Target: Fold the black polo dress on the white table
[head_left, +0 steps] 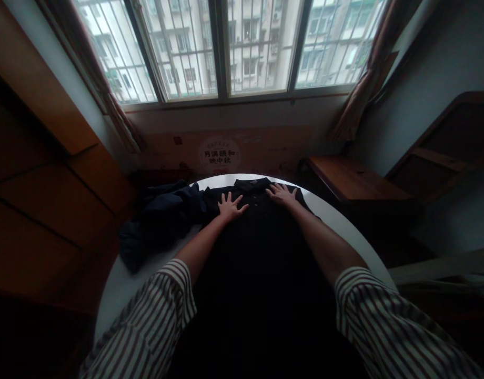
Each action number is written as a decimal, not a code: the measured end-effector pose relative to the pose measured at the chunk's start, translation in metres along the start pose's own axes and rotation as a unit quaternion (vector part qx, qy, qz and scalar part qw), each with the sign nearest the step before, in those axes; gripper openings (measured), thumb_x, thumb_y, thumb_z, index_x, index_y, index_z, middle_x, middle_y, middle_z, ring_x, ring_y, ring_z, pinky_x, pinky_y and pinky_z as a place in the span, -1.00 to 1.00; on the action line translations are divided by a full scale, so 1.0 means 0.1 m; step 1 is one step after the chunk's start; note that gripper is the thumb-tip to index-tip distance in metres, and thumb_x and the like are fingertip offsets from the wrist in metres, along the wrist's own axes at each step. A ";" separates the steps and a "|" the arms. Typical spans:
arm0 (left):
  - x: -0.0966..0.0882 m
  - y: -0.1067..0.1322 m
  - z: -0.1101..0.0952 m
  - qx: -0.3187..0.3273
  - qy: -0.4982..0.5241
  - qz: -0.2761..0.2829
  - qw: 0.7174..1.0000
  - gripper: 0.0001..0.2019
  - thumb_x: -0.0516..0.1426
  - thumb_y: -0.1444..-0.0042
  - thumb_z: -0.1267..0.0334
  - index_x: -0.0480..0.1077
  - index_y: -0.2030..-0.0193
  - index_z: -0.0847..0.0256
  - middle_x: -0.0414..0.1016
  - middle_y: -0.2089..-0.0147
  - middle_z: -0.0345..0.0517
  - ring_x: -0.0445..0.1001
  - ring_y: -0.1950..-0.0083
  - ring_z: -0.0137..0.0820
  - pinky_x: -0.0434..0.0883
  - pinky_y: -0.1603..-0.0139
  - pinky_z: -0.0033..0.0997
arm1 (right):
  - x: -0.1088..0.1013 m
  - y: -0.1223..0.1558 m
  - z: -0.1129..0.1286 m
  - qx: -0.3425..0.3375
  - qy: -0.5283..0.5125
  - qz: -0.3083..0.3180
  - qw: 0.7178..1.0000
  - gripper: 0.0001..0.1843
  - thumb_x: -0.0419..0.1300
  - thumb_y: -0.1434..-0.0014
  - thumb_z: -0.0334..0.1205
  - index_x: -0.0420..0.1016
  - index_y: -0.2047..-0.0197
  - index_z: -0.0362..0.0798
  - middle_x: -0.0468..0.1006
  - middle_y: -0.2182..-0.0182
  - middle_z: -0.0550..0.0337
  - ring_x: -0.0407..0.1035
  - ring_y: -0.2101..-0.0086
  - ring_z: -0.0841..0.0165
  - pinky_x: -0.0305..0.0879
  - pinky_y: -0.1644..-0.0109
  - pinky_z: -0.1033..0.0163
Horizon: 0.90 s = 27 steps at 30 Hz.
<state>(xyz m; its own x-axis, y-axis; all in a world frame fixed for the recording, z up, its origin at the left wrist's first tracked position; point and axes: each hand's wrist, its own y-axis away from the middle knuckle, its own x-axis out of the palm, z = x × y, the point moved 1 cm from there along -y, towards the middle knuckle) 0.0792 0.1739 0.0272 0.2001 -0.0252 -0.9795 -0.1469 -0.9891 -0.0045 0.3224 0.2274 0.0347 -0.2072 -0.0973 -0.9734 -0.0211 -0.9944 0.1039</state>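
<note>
A black collared shirt (261,237) lies spread out on a round white table (336,221), its collar toward the window. My left hand (230,208) rests on the upper left of the shirt, fingers spread wide. On the upper right, near the collar, my right hand (281,193) lies flat with its fingers apart. Neither hand grips anything. The lower part of the shirt fades into deep shadow, so its hem cannot be made out. To the left, a crumpled heap of dark blue clothing (163,216) sits by the table's edge.
Beyond the table is a barred window (226,52) with tied curtains (354,100). A wooden bench or low table (352,176) stands at the right, near a leaning wooden-framed panel (447,142). An orange-brown cabinet (48,195) fills the left side.
</note>
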 end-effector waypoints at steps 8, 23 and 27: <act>-0.02 0.05 -0.01 0.038 -0.028 -0.112 0.993 -0.64 -0.06 -0.31 0.38 0.43 -0.13 0.29 0.44 -0.16 0.11 0.39 -0.18 -0.28 0.35 -0.17 -0.40 | -0.12 0.46 0.35 -0.060 0.034 -0.036 0.997 -0.42 -0.17 -0.42 -0.02 0.17 -0.40 -0.04 0.00 -0.44 -0.09 -0.17 -0.38 -0.13 -0.33 -0.26 -0.58; -0.56 0.27 0.16 -0.097 -0.100 -0.042 0.989 -0.69 0.14 -0.18 0.39 0.53 -0.03 0.45 0.36 -0.20 0.52 0.28 -0.27 0.16 0.34 -0.13 0.08 | 0.51 2.92 0.94 -0.408 -0.061 0.022 0.911 -0.42 -0.05 -0.39 -0.02 0.19 -0.41 0.01 0.11 -0.41 0.01 -0.12 -0.38 -0.07 -0.19 -0.35 -0.42; -0.83 0.18 0.34 -0.116 -0.055 -0.027 0.991 -0.69 0.20 -0.17 0.30 0.53 -0.01 0.43 0.44 -0.10 0.49 0.42 -0.15 0.15 0.43 -0.02 -0.03 | 0.52 2.86 0.94 -0.408 -0.067 0.022 0.910 -0.41 -0.03 -0.38 -0.01 0.19 -0.40 0.00 0.09 -0.42 0.01 -0.13 -0.39 -0.04 -0.22 -0.36 -0.41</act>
<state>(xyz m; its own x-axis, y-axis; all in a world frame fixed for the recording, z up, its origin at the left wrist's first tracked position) 0.0273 0.1631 0.1015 0.0924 0.0325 -0.9952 0.0907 -0.9956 -0.0241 0.2137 -0.0586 0.0328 -0.3097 -0.1866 -0.9323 0.7124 -0.6950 -0.0975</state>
